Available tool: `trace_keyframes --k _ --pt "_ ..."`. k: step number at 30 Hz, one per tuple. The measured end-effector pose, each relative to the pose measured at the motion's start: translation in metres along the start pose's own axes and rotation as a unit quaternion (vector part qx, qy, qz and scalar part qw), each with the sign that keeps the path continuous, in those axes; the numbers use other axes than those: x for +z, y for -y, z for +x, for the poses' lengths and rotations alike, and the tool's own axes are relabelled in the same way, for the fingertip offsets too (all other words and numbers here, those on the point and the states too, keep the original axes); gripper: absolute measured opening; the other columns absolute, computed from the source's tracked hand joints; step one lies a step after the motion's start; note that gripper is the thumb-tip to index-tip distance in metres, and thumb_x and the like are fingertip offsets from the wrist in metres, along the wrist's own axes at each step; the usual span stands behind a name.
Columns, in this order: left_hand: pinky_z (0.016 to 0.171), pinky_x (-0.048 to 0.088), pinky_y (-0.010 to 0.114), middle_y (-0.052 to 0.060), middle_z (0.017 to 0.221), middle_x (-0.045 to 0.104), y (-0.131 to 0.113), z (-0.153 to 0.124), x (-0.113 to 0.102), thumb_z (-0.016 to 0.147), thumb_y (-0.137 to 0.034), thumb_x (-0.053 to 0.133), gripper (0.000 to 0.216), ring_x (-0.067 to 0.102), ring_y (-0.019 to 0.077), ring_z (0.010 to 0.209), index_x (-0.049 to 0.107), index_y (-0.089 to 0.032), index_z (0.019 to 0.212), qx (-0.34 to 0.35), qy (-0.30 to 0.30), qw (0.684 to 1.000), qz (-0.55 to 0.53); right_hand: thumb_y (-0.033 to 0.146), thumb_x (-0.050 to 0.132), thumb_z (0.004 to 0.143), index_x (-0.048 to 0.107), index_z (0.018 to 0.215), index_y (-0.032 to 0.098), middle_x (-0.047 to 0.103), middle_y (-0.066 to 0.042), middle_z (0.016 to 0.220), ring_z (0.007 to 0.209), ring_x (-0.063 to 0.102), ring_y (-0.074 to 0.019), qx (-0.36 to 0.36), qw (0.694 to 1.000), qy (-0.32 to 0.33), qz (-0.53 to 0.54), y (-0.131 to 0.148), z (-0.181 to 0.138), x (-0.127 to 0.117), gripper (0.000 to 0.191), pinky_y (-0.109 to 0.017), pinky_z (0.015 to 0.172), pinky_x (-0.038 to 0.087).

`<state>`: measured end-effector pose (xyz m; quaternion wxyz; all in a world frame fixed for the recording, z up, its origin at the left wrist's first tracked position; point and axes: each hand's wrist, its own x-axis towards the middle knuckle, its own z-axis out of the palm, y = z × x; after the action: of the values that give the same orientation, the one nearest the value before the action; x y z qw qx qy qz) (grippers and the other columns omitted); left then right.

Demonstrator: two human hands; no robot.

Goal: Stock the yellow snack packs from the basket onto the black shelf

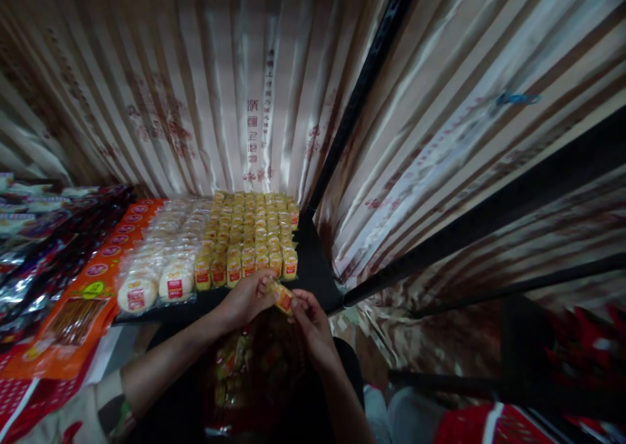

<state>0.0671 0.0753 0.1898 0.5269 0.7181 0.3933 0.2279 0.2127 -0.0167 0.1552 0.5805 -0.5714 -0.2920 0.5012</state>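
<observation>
Between both hands is a small yellow wrapped snack [282,298] with a red label. My left hand [249,299] pinches its left end, and my right hand [313,323] grips its right end. Just beyond them, rows of matching yellow wrapped snacks [247,265] stand packed close together on the black shelf [315,268]. Below my hands, a dark, open-looking bag or box [235,372] on my lap contains more small yellow packets; its outline is hard to make out in the dim light.
Left of the yellow rows are clear-wrapped round white cakes [177,285], then an orange snack pack [78,320] and dark shiny packets [44,261]. Printed curtains [220,105] hang behind. Black metal rack bars [362,92] rise at the right. Red packages [489,424] lie lower right.
</observation>
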Motion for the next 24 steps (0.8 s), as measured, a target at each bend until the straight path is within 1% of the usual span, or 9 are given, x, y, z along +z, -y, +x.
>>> trace_keyframes --k 2,5,8,11,14,16,18,21,24 --pt "0.064 0.046 0.023 0.0 0.084 0.063 -0.017 0.019 -0.002 0.074 -0.021 0.055 0.034 0.055 0.0109 0.065 0.056 -0.017 0.107 0.018 -0.012 0.997 0.08 0.047 0.066 0.073 0.058 0.109 0.023 0.068 0.0 0.082 0.077 0.062 -0.0157 -0.044 0.998 0.009 -0.035 0.009 0.011 -0.005 0.044 -0.026 0.071 0.049" --pt "0.067 0.047 0.023 0.001 0.089 0.065 -0.043 0.047 -0.003 0.073 -0.022 0.056 0.036 0.058 0.0122 0.068 0.057 -0.018 0.109 0.058 0.003 0.983 0.176 0.044 0.065 0.074 0.061 0.109 0.021 0.067 -0.004 0.1 0.085 0.061 -0.0169 -0.113 0.986 -0.018 -0.122 0.021 0.032 -0.015 0.043 -0.027 0.075 0.049" --pt "0.073 0.048 0.025 0.002 0.094 0.066 -0.063 0.072 0.001 0.075 -0.021 0.055 0.038 0.061 0.0142 0.077 0.057 -0.02 0.113 0.11 0.035 0.968 0.221 0.039 0.065 0.073 0.06 0.116 0.02 0.065 -0.005 0.107 0.08 0.059 -0.0153 -0.163 0.962 -0.061 -0.209 0.033 0.054 -0.024 0.047 -0.027 0.072 0.049" --pt "0.082 0.049 0.028 0.004 0.103 0.065 -0.072 0.095 0.006 0.077 -0.019 0.052 0.042 0.062 0.016 0.087 0.054 -0.019 0.119 0.146 0.021 0.961 0.236 0.038 0.063 0.073 0.058 0.12 0.019 0.065 -0.006 0.108 0.077 0.059 -0.015 -0.188 0.954 -0.086 -0.219 0.042 0.081 -0.031 0.051 -0.029 0.074 0.049" --pt "0.092 0.046 0.031 0.009 0.117 0.06 -0.071 0.116 0.011 0.08 -0.017 0.05 0.045 0.058 0.0188 0.104 0.049 -0.014 0.125 0.168 -0.01 0.955 0.244 0.039 0.063 0.072 0.057 0.119 0.017 0.066 -0.007 0.109 0.083 0.061 -0.0173 -0.195 0.964 -0.097 -0.152 0.044 0.112 -0.033 0.052 -0.031 0.077 0.05" --pt "0.101 0.04 0.033 0.012 0.127 0.053 -0.067 0.126 0.013 0.082 -0.014 0.048 0.045 0.05 0.0203 0.117 0.047 -0.012 0.127 0.18 -0.029 0.946 0.267 0.039 0.064 0.07 0.057 0.117 0.017 0.066 -0.007 0.108 0.087 0.062 -0.0188 -0.194 0.97 -0.097 -0.106 0.043 0.133 -0.032 0.053 -0.032 0.079 0.05" --pt "0.107 0.034 0.036 0.013 0.134 0.046 -0.059 0.133 0.013 0.081 -0.011 0.045 0.045 0.041 0.022 0.126 0.048 -0.011 0.126 0.182 -0.056 0.934 0.303 0.039 0.064 0.068 0.059 0.113 0.016 0.067 -0.008 0.106 0.089 0.062 -0.0197 -0.187 0.973 -0.109 -0.085 0.038 0.153 -0.029 0.051 -0.033 0.081 0.049" --pt "0.11 0.03 0.04 0.015 0.137 0.043 -0.042 0.137 0.01 0.08 -0.01 0.045 0.041 0.036 0.0256 0.13 0.053 -0.01 0.121 0.159 -0.097 0.919 0.348 0.038 0.064 0.065 0.061 0.108 0.015 0.068 -0.007 0.101 0.089 0.062 -0.0201 -0.169 0.973 -0.125 -0.091 0.027 0.177 -0.025 0.048 -0.034 0.083 0.049" --pt "0.11 0.031 0.044 0.015 0.136 0.044 -0.023 0.139 0.006 0.081 -0.012 0.045 0.032 0.033 0.0282 0.131 0.06 -0.01 0.109 0.147 -0.112 0.91 0.371 0.036 0.062 0.066 0.061 0.105 0.016 0.069 -0.006 0.095 0.085 0.063 -0.0198 -0.155 0.974 -0.125 -0.112 0.015 0.197 -0.022 0.043 -0.034 0.082 0.049"
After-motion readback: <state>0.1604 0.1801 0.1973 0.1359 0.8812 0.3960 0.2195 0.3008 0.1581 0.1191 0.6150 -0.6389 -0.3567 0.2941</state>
